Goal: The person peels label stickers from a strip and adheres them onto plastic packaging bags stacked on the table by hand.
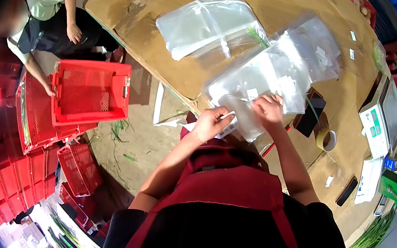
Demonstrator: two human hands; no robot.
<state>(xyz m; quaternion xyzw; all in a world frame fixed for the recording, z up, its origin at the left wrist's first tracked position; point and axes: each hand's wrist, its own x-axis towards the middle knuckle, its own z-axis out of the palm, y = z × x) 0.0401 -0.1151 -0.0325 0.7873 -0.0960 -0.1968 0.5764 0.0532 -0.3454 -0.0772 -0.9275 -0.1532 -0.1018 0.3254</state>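
My left hand point(213, 123) is closed on a small white label at the near edge of the table point(141, 28). To its right, my right hand point(267, 108) has its fingers pinched together over a stack of clear plastic bags point(246, 77); what they hold is too small to make out. Small white labels point(286, 86) lie on the bags beside my right hand. Farther back is a tied bundle of clear bags point(206, 22), with a green stalk point(258, 36) at its right.
At the left a person point(44, 24) holds a red crate point(91, 90) above other crates. Right of my hands are a dark phone point(309, 114), a tape roll point(327, 139), a black device point(347, 191) and a white box point(374, 130). Green stalks point(373, 235) lie at the lower right.
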